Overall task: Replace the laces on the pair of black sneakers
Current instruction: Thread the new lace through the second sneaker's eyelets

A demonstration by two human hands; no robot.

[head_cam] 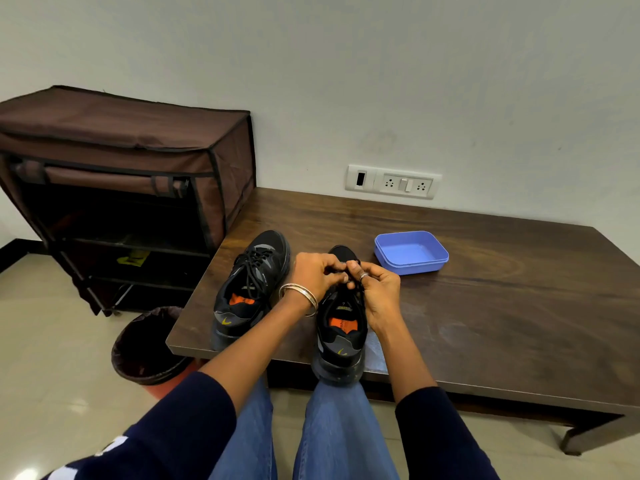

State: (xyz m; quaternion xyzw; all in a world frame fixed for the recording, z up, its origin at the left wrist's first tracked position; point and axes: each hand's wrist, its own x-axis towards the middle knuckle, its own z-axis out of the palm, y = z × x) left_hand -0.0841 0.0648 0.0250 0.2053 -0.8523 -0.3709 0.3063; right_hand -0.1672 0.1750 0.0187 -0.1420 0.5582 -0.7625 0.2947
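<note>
Two black sneakers with orange insoles stand on the dark wooden table (485, 306), toes toward the wall. The left sneaker (251, 289) is laced with a black lace and nobody touches it. Over the front half of the right sneaker (341, 327), my left hand (317, 273) and my right hand (375, 289) meet. Both pinch a black lace (353, 271) above the eyelets. My fingers hide most of that lace and the shoe's tongue.
A shallow blue plastic box (410, 252) sits on the table, to the right of and beyond the shoes. A brown fabric shoe rack (131, 188) stands on the floor at the left, with a round waste bin (145, 344) in front of it. A socket panel (393, 181) is on the wall.
</note>
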